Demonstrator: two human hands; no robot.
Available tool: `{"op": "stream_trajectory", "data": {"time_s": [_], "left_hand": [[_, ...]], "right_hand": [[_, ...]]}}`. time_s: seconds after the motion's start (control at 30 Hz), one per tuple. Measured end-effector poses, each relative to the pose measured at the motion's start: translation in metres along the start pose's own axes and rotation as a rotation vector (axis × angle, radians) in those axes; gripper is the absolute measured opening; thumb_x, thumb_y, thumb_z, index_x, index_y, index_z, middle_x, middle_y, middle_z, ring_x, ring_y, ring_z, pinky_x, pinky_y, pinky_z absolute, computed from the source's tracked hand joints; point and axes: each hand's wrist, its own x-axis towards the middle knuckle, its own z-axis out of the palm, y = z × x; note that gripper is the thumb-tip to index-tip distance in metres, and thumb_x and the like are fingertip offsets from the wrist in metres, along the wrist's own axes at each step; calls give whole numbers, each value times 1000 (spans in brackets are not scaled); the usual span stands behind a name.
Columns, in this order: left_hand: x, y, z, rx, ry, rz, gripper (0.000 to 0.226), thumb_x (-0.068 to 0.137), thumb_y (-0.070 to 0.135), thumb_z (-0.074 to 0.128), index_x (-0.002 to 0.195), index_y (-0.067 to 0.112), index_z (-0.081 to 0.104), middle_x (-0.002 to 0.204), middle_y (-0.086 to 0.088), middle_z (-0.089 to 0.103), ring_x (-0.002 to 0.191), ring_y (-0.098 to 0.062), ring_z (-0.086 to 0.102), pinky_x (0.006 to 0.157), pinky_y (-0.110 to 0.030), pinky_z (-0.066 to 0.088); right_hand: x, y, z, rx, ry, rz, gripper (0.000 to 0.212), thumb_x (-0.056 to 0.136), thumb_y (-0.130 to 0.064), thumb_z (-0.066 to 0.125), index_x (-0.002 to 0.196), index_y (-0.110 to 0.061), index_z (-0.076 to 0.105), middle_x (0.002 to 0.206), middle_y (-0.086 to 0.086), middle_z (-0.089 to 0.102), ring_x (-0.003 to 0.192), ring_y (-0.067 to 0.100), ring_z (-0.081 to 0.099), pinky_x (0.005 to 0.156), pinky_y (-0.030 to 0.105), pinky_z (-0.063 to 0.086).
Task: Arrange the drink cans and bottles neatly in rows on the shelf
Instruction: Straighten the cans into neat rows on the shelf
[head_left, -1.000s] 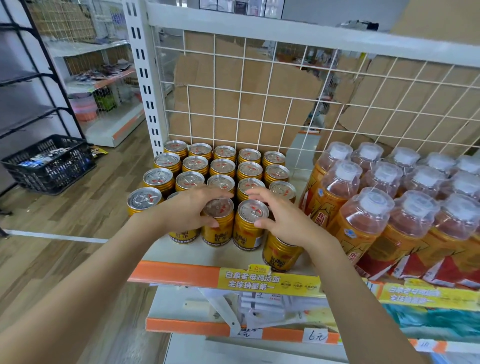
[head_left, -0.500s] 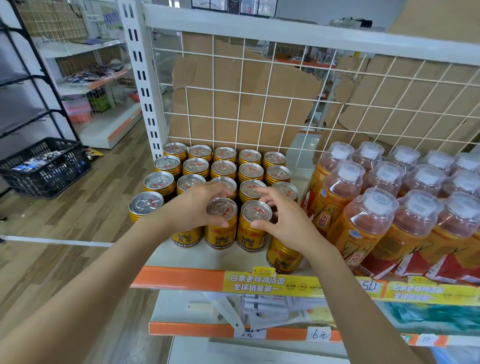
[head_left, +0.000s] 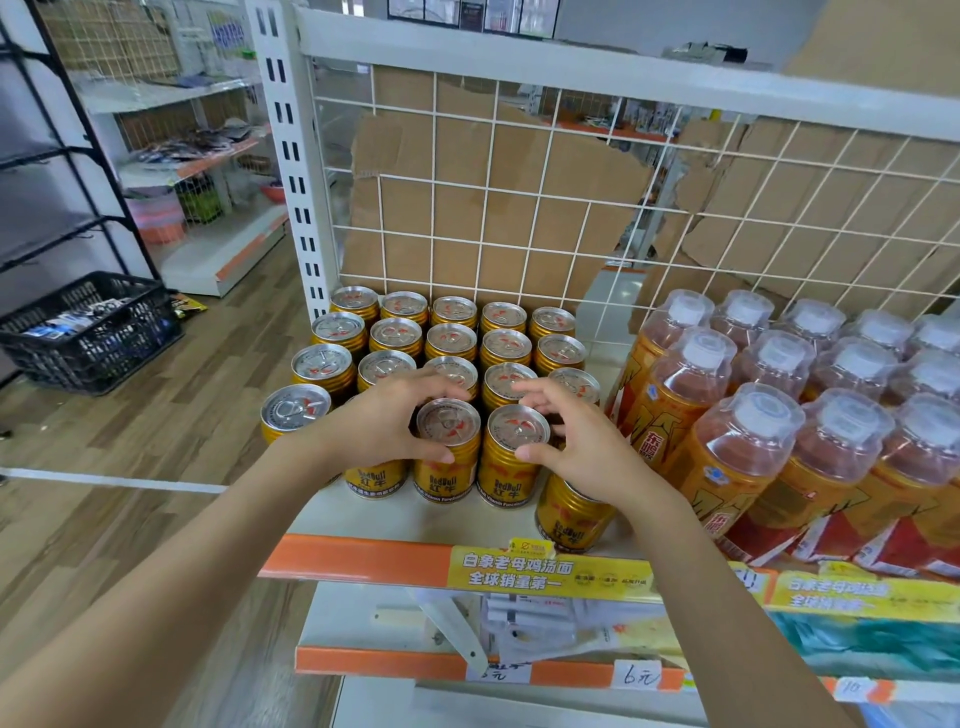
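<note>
A white shop shelf (head_left: 415, 519) with an orange front edge is carrying the drinks, and a yellow promotional strip (head_left: 550, 571) is running along that edge below the right hand. Beyond both hands a white wire grid (head_left: 519, 218) is backing the shelf, with torn cardboard (head_left: 467, 171) showing behind it. Down and to the left of the left arm, wood-pattern flooring (head_left: 156, 441) is stretching away to a black plastic crate (head_left: 88, 332) and further shelving (head_left: 208, 161). Beneath the forearms a lower shelf (head_left: 395, 665) is showing a handwritten price tag (head_left: 636, 675).

The left hand (head_left: 384, 426) is gripping a Red Bull can (head_left: 448, 423) in the front row, with its thumb on the near side and its fingers arching over behind. The right hand (head_left: 576, 447) is cupping a second Red Bull can (head_left: 519, 428) just beside the first, thumb pressing the near rim and fingers curling round the far side. Both cans are standing upright, long axis vertical, pull-tab lids facing up and printed labels facing the person. Another can (head_left: 571, 519) is standing under the right wrist, nearer the shelf edge than its neighbours. Beyond the fingers, the block of gold cans (head_left: 452, 338) is standing in rows, lids up. Right of the right hand, orange-labelled bottles (head_left: 753, 467) are standing caps up, packed closely.
</note>
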Motion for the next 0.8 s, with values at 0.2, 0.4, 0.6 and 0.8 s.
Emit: {"op": "stream_trajectory", "data": {"time_s": [0.2, 0.4, 0.6, 0.8], "left_hand": [[0, -5, 1, 8, 31, -13, 69, 68, 30, 81, 130, 24, 50, 121, 10, 50, 109, -2, 46, 87, -6, 33], [-2, -7, 3, 0, 28, 0, 64, 70, 28, 81, 127, 27, 52, 127, 6, 52, 116, -9, 47, 97, -32, 42], [-5, -7, 4, 0, 11, 15, 60, 67, 40, 75, 122, 33, 54, 123, 9, 50, 116, -10, 46, 96, -39, 43], [-10, 6, 11, 162, 66, 134, 47, 78, 30, 72, 122, 23, 57, 128, 2, 49, 120, -16, 41, 97, -27, 33]], "right_hand": [[-1, -1, 5, 17, 25, -36, 61, 78, -16, 72, 126, -40, 43, 128, -6, 53, 122, 10, 47, 100, 46, 42], [-1, 0, 4, -11, -1, -49, 56, 81, -17, 70, 125, -39, 42, 130, -7, 51, 123, 12, 46, 101, 47, 41], [-7, -6, 1, -59, -17, -57, 55, 84, -23, 67, 131, -34, 41, 136, -8, 47, 126, 10, 43, 103, 38, 39], [-37, -2, -5, 39, 305, -14, 39, 90, -30, 58, 128, -28, 49, 131, -10, 51, 119, 5, 47, 99, 30, 41]]}}
